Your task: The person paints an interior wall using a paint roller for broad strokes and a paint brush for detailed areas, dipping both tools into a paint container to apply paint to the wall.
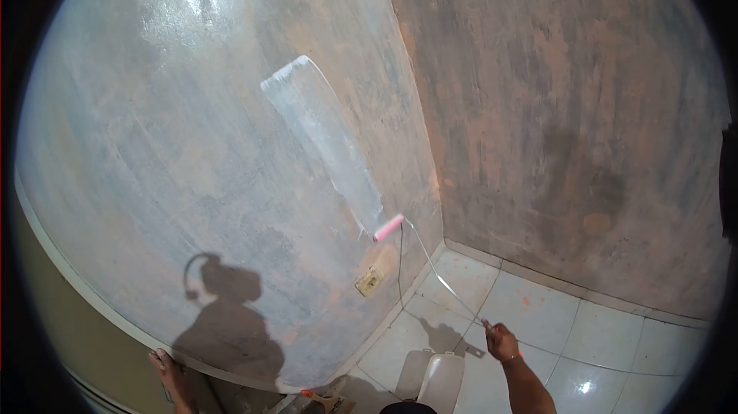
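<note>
pink cylindrical roller on a thin pole, gripped by the right hand, meets mottled plaster wall; left hand rests flat on the wall edge.

Right hand clenched, arm outstretched; left hand flat, fingers spread.

A pink roller is showing at frame centre, below a pale whitish-grey painted stripe. The left wall is looking mottled grey-blue with orange-brown blotches; the right wall is showing streaky brown and rust. White floor tiles are gleaming lower right, flecked with orange. A white container is sitting at bottom centre.
</note>
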{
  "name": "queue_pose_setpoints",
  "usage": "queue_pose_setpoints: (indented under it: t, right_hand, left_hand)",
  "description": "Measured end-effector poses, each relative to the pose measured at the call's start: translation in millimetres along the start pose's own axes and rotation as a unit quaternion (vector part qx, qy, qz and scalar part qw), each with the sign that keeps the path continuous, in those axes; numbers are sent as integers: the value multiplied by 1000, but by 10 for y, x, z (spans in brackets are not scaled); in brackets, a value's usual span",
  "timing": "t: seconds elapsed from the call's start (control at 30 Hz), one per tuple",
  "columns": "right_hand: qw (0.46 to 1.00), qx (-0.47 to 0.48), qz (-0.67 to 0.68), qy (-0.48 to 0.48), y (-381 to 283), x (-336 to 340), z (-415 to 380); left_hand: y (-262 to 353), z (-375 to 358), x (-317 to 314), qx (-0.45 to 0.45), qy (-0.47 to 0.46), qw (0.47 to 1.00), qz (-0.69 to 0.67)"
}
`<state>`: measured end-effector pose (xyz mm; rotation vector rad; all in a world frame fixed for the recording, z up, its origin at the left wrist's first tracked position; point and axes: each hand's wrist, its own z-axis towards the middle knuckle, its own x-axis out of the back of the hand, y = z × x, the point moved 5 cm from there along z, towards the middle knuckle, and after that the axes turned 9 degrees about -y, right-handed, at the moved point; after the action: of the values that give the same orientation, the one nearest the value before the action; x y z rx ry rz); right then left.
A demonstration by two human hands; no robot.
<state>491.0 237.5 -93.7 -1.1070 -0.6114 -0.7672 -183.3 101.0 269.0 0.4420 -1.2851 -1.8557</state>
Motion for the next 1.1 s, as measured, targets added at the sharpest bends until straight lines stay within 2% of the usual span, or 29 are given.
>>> queue_pose_setpoints:
  t: [0.1, 0.27, 0.33, 0.37, 0.43, 0.53, 0.63, 0.73, 0.87, 0.93, 1.03, 1.1]
  right_hand:
    - [996, 52, 24, 69, -377, 541, 603]
    - [978, 128, 38, 159, -1538, 1633, 1871]
    - [974, 138, 57, 171, -1713, 1832, 2215]
    - [969, 146, 73, 184, -1763, 1886, 2294]
    - [971, 153, 77, 168, -1723, 1749, 2249]
    - [982, 141, 46, 116, -1238, 1103, 1856]
    - [996, 75, 39, 31, -539, 322, 992]
    - [999, 18, 19, -28, -118, -17, 316]
    - [1000, -2, -10, -29, -392, 298, 423]
    - [999, 28, 8, 34, -800, 744, 920]
    - [989, 96, 30, 108, -1430, 1358, 1710]
    - [985, 115, 26, 128, -1833, 1753, 2067]
  left_hand:
    - [-95, 37, 16, -1, -5, 999, -34]
    - [-140, 79, 104, 0, 7, 998, -66]
    - [-253, 173, 198, 36, -111, 993, 11]
    - [-220, 158, 177, 32, -109, 993, 10]
    - [-150, 60, 110, 54, -40, 998, -10]
    - [-410, 116, 259, 87, -32, 995, -33]
    - [-488, 135, 278, 103, -16, 994, -34]
    - [-572, 181, 353, 105, -49, 993, 0]
    - [-463, 158, 281, 114, -51, 992, -7]
    - [-326, 75, 157, 92, 8, 993, -67]
    - [-236, 10, 87, 88, 36, 991, -92]
    - [-214, 30, 119, 86, 9, 994, -71]
